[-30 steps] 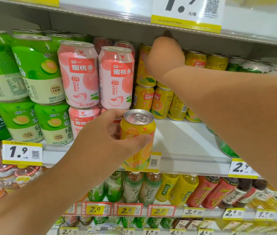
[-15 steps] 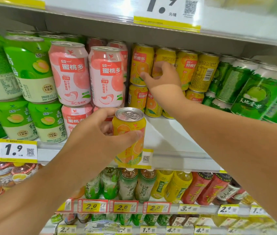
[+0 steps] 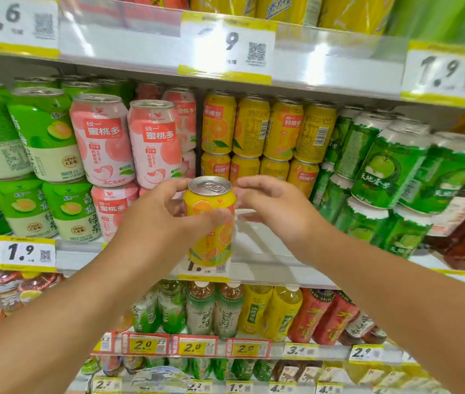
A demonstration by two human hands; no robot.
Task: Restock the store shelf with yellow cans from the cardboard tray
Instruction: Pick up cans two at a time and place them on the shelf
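Shelf [image 3: 268,251] carrying stacked yellow cans [image 3: 265,143] at back, bare deck in front. Left hand [image 3: 157,217] gripping upright can [image 3: 210,220] before shelf edge. Right hand [image 3: 274,206] hovering just beside it, fingers loosely spread, contact unclear.

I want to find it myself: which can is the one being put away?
Find the middle shelf with stacked drink cans. In front of its bare patch, the left hand grips one yellow can with orange slices. Unlike the shelved yellow cans, it's held in the air, silver top showing.
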